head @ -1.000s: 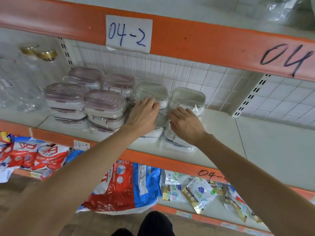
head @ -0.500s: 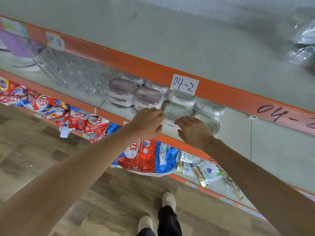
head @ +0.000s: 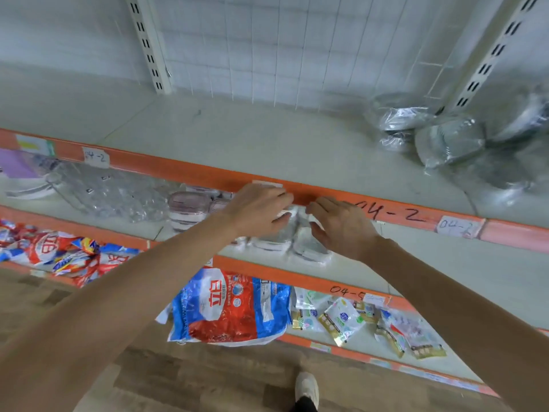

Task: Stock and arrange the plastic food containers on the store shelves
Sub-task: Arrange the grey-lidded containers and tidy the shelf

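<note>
On the middle shelf (head: 445, 263) stand clear plastic food containers (head: 309, 248) in film wrap, with a stack of pink-lidded containers (head: 185, 208) just to their left. My left hand (head: 258, 211) reaches under the orange shelf beam (head: 208, 173), its fingers and thumb closed on the top of one clear container (head: 283, 217). My right hand (head: 341, 227) is beside it, fingers above and thumb below, curled around the neighbouring clear wrapped container. The beam and my hands hide the containers behind.
The upper shelf holds film-wrapped bowls (head: 445, 138) at the right. Clear plastic ware (head: 113, 191) lies left of the pink stack. Below, detergent bags (head: 228, 307) and small packets (head: 341, 316) fill the bottom shelf. My shoe (head: 307, 388) stands on the wooden floor.
The view has risen and pulled back, so the upper shelf now shows. Both hands stay at the clear containers, shifting from resting flat on top to curling around them.
</note>
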Motion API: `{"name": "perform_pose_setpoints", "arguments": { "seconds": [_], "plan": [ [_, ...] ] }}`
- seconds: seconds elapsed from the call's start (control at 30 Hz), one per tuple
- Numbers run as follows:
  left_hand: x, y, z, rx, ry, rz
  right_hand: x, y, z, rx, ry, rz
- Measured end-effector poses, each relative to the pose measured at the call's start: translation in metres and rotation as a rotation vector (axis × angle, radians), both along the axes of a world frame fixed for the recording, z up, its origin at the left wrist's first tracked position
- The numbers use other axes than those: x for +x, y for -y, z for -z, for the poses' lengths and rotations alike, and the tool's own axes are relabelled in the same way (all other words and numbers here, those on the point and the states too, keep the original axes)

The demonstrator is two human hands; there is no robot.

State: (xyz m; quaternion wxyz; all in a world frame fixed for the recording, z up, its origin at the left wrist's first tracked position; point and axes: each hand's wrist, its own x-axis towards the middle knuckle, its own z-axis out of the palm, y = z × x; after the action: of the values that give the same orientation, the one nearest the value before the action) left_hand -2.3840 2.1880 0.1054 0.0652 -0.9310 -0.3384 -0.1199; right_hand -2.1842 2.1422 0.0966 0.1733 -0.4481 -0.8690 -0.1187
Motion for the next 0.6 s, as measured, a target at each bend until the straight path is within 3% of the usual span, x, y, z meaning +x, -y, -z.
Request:
{"name": "perform_pose_setpoints", "arguments": {
  "seconds": [0.2, 0.6],
  "plan": [
    [0.057, -0.03, -0.036, -0.139, 0.149, -0.085, 0.059, -0.004, -0.034, 0.026, -0.04, 0.186],
    [0.192, -0.088, -0.071, -0.114, 0.234, 0.007, 0.198, -0.046, -0.071, -0.066, 0.083, 0.524]
  ]
}}
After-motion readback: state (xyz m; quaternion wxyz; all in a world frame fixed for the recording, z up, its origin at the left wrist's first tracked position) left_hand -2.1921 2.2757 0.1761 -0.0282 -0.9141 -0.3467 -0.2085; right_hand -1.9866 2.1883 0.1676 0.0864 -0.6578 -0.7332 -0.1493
